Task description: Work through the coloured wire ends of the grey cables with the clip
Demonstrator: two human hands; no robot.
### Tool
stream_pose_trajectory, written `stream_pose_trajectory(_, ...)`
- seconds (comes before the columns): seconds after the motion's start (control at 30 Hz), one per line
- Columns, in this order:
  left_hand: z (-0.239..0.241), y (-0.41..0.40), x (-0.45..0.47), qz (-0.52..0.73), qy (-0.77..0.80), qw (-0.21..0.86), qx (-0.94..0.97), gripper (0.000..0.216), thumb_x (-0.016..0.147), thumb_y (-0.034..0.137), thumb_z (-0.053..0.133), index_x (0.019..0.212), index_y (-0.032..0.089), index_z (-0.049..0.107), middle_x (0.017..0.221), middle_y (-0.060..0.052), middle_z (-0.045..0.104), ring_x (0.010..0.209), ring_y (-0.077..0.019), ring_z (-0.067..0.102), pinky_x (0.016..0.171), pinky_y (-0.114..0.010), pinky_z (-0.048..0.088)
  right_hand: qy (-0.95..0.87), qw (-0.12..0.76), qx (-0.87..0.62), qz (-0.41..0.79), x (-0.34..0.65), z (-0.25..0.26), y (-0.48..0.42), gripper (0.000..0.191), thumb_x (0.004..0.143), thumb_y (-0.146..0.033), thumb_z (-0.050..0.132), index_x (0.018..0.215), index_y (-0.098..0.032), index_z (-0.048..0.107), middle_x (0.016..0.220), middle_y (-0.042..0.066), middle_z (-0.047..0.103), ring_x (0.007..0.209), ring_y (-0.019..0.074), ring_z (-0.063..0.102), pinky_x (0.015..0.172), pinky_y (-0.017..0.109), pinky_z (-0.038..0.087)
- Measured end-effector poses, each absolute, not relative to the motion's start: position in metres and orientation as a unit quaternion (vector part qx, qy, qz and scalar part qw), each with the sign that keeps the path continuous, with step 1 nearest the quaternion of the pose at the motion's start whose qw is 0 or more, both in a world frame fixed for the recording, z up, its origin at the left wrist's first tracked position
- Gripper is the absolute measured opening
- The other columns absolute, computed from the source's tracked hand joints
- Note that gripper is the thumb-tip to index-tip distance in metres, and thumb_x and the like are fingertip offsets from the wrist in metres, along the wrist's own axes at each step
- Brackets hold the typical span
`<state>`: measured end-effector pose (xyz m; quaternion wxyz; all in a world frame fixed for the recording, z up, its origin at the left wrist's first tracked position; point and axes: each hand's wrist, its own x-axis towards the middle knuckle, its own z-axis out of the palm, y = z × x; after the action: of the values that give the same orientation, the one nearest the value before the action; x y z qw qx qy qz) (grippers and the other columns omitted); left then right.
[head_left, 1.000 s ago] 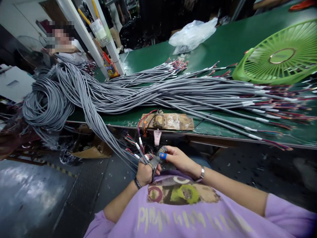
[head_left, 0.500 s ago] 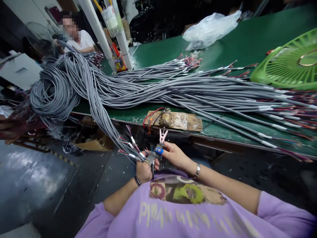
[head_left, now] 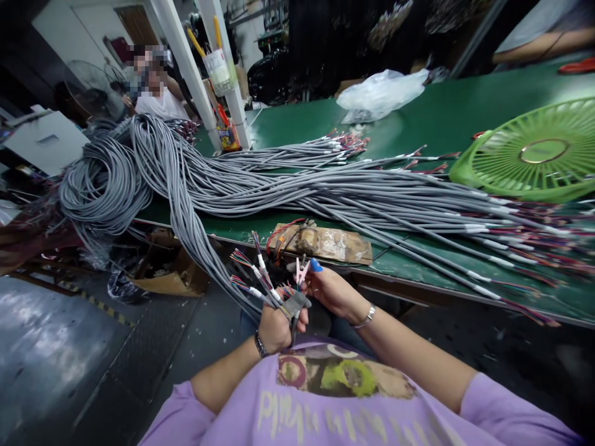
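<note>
My left hand (head_left: 274, 328) is closed around the ends of several grey cables (head_left: 246, 303). Their white-taped tips fan out beyond the fist and end in thin coloured wires (head_left: 242, 255). A grey wrap (head_left: 296, 303) covers its thumb. Just to the right, my right hand (head_left: 335, 291) has its fingers drawn together beside a pink clothes peg (head_left: 302, 271), the thumb raised with blue tape (head_left: 316, 265) on it. Whatever lies between those fingers is too small to make out. Both hands are in front of the bench edge, close to each other.
Long grey cables (head_left: 279, 189) lie across the green bench (head_left: 395, 130), coiled at the left. A wooden block (head_left: 344, 243) with red wire sits at the front edge. A green fan (head_left: 525, 152), a plastic bag (head_left: 376, 96) and another person (head_left: 162, 102) are farther off.
My right thumb has lifted, and the right fingers have shifted up beside the peg. My left hand still grips the cables, slightly more to the right. The view has tilted up.
</note>
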<state>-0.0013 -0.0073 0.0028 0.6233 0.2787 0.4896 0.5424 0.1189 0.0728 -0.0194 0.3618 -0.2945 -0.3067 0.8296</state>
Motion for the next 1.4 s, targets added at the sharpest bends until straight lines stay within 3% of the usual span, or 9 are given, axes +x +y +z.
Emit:
stream_pose_trajectory(0.3,-0.003,-0.002,0.001,0.544,0.505,0.613,0.27,0.039,0.064,0.052,0.069,0.071,0.016,0.057,0.043,0.003,0.054,0.03,-0.006,0.041,0.031,-0.018,0.027,-0.258,0.396,-0.281,0.835,0.105,-0.022,0.071,0.039,0.074,-0.053,0.065,0.09,-0.017,0.066,0.077,0.006,0.066,0.067,0.0181,0.059,0.056,0.029,0.046)
stream_pose_trajectory(0.5,-0.004,-0.003,0.002,0.532,0.513,0.616,0.274,0.038,0.062,0.049,0.071,0.066,0.015,0.056,0.042,0.003,0.054,0.029,-0.0061,0.042,0.031,-0.017,0.028,-0.212,0.412,-0.289,0.838,0.101,-0.022,0.073,0.034,0.07,-0.049,0.071,0.082,-0.018,0.067,0.071,0.004,0.065,0.064,0.0156,0.057,0.058,0.027,0.046)
stream_pose_trajectory(0.83,-0.009,-0.013,-0.003,0.545,0.498,0.614,0.28,0.038,0.063,0.05,0.072,0.068,0.015,0.055,0.043,0.003,0.056,0.029,-0.0058,0.043,0.03,-0.016,0.029,-0.194,0.346,-0.24,0.886,0.111,-0.017,0.065,0.042,0.075,-0.057,0.061,0.085,-0.017,0.066,0.079,0.005,0.067,0.062,0.0119,0.056,0.058,0.024,0.046)
stream_pose_trajectory(1.0,-0.01,-0.014,-0.001,0.566,0.516,0.585,0.265,0.04,0.063,0.052,0.072,0.07,0.016,0.056,0.044,0.004,0.056,0.029,-0.0053,0.042,0.031,-0.016,0.029,-0.236,0.398,-0.259,0.848,0.111,-0.015,0.063,0.028,0.07,-0.043,0.072,0.076,-0.016,0.065,0.067,0.001,0.062,0.059,0.01,0.053,0.054,0.021,0.044)
stream_pose_trajectory(1.4,-0.006,-0.006,0.007,0.588,0.513,0.573,0.249,0.034,0.066,0.046,0.071,0.066,0.015,0.057,0.043,0.003,0.055,0.03,-0.0049,0.042,0.03,-0.015,0.029,-0.222,0.411,-0.251,0.848,0.108,-0.015,0.066,0.028,0.072,-0.043,0.071,0.078,-0.016,0.068,0.071,0.004,0.067,0.057,0.0111,0.054,0.054,0.024,0.046)
